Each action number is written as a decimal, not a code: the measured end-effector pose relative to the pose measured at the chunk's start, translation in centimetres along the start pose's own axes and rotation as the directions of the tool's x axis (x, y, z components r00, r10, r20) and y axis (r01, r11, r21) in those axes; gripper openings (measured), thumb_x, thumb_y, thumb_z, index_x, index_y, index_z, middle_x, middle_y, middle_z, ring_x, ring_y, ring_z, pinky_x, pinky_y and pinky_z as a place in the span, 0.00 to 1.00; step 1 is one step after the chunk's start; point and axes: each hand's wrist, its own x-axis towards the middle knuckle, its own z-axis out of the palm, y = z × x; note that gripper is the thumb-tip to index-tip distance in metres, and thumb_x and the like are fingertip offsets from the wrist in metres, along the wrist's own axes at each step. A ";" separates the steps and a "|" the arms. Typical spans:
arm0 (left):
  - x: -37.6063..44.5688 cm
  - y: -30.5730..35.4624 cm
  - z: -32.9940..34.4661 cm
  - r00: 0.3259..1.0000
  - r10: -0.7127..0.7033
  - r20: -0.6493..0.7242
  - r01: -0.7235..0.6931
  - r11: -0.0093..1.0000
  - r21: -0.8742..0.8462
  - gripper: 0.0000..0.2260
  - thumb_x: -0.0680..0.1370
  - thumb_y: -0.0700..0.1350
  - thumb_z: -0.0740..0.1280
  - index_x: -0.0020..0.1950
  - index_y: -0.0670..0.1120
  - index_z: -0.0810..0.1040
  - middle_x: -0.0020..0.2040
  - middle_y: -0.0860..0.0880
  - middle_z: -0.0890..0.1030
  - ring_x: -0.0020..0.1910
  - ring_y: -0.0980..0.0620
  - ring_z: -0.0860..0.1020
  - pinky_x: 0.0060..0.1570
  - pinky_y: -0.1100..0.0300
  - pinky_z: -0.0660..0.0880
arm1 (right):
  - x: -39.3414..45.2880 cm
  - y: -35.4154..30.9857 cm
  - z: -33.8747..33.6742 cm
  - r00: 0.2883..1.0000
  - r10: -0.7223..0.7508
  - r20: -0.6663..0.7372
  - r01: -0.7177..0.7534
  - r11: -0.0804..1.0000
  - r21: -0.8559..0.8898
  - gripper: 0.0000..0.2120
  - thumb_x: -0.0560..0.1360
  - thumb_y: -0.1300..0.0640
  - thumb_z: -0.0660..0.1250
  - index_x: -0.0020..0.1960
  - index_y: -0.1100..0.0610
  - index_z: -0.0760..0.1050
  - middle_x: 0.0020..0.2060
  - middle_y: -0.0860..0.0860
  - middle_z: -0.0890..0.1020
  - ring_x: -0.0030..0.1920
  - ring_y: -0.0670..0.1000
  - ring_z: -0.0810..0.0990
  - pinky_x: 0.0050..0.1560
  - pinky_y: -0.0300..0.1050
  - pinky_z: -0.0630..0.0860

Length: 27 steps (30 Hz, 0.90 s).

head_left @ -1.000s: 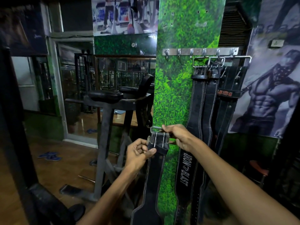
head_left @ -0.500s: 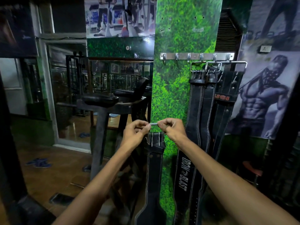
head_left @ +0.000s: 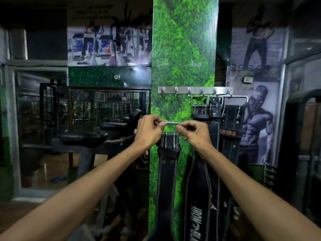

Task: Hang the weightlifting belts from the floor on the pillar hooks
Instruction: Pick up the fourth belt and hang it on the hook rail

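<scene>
starting far left: dim gym floor, a padded bench machine point(head_left: 83, 139) with a mirror wall point(head_left: 109, 105) behind it, and a treadmill poster point(head_left: 109, 46) above.

left hand point(head_left: 149, 130) sits in front of the left edge of the green pillar point(head_left: 184, 40), fingers curled, thumb and forefinger pinching the left end of the metal buckle bar point(head_left: 172, 122). the black belt point(head_left: 167, 171) hangs straight down from that bar, against the pillar face, lower end running out of frame. buckle prongs and white stitching visible just below the hands.

right hand point(head_left: 192, 134) mirrors it, fingers curled, pinching the right end of the same bar. both hands hold the buckle level, below the hook rail point(head_left: 194, 90) and not touching it (the two leftmost hooks on the rail look bare).

right of the held belt: an "iron blast" belt point(head_left: 198, 197) already hangs from the rail, its buckle frame looped over a hook. beside it two more hung belts point(head_left: 231, 122), overlapping, one with a red "usi" label. can't tell exactly which hook each one sits on, the frames overlap.

far right: a poster of a masked muscular figure point(head_left: 258, 122) on the wall, then a dark machine frame point(head_left: 295, 136) at the edge.
</scene>
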 end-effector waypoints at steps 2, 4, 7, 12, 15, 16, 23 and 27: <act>2.2 0.6 0.4 0.999 0.039 -0.009 -0.039 0.999 0.028 0.06 0.77 0.46 0.73 0.40 0.47 0.82 0.33 0.52 0.81 0.34 0.53 0.79 0.37 0.55 0.77 | 2.4 -0.7 -0.5 0.997 -0.048 -0.052 0.044 0.996 -0.083 0.05 0.72 0.62 0.78 0.43 0.54 0.84 0.35 0.50 0.85 0.32 0.41 0.81 0.33 0.38 0.78; 4.5 0.9 1.0 0.996 0.082 -0.032 -0.079 0.995 0.062 0.05 0.76 0.46 0.72 0.42 0.47 0.83 0.34 0.51 0.82 0.35 0.51 0.80 0.38 0.54 0.78 | 4.8 -1.1 -0.7 0.989 -0.102 -0.102 0.084 0.982 -0.167 0.04 0.71 0.60 0.79 0.43 0.54 0.85 0.35 0.50 0.86 0.33 0.45 0.82 0.36 0.42 0.80; 7.7 1.5 1.7 0.991 0.120 -0.063 -0.113 0.988 0.102 0.04 0.77 0.46 0.72 0.45 0.46 0.84 0.36 0.50 0.84 0.37 0.50 0.82 0.38 0.54 0.80 | 8.0 -1.4 -0.8 0.973 -0.155 -0.171 0.115 0.968 -0.225 0.05 0.70 0.58 0.80 0.44 0.57 0.87 0.35 0.51 0.86 0.33 0.47 0.81 0.36 0.42 0.78; 12.5 1.3 3.7 0.991 0.105 -0.080 -0.092 0.984 0.152 0.05 0.76 0.49 0.73 0.43 0.48 0.84 0.37 0.50 0.84 0.39 0.49 0.82 0.41 0.54 0.80 | 13.1 -0.7 -0.7 0.958 -0.142 -0.249 0.089 0.973 -0.212 0.07 0.70 0.55 0.80 0.37 0.49 0.83 0.31 0.48 0.84 0.32 0.48 0.81 0.38 0.48 0.83; 14.5 0.6 4.5 0.986 0.112 -0.120 -0.079 0.964 0.254 0.06 0.76 0.52 0.72 0.46 0.50 0.85 0.43 0.49 0.85 0.50 0.47 0.80 0.48 0.52 0.77 | 15.4 0.3 -0.3 0.954 -0.117 -0.275 0.056 0.974 -0.220 0.06 0.69 0.52 0.80 0.37 0.50 0.85 0.31 0.48 0.85 0.34 0.53 0.86 0.38 0.57 0.85; 15.0 0.5 4.7 0.984 0.114 -0.139 -0.068 0.952 0.298 0.07 0.76 0.52 0.72 0.48 0.51 0.85 0.46 0.49 0.85 0.54 0.47 0.78 0.49 0.54 0.74 | 16.1 0.5 0.0 0.950 -0.110 -0.292 0.043 0.973 -0.225 0.06 0.68 0.50 0.80 0.38 0.51 0.85 0.31 0.47 0.85 0.34 0.53 0.86 0.38 0.56 0.85; 16.9 -1.4 6.5 0.989 0.096 -0.114 -0.034 0.891 0.453 0.06 0.76 0.53 0.73 0.48 0.52 0.84 0.57 0.48 0.76 0.61 0.47 0.70 0.62 0.46 0.69 | 18.5 1.9 1.1 0.932 -0.120 -0.343 -0.036 0.910 -0.414 0.10 0.69 0.50 0.80 0.42 0.50 0.80 0.36 0.46 0.84 0.40 0.50 0.83 0.38 0.41 0.75; 17.2 -2.5 6.6 0.983 0.128 -0.130 -0.064 0.909 0.412 0.08 0.75 0.55 0.73 0.49 0.52 0.86 0.53 0.48 0.77 0.59 0.46 0.72 0.60 0.46 0.71 | 18.3 2.9 1.0 0.929 -0.202 -0.310 0.031 0.877 -0.479 0.10 0.71 0.50 0.78 0.44 0.52 0.78 0.36 0.49 0.85 0.39 0.51 0.81 0.34 0.39 0.67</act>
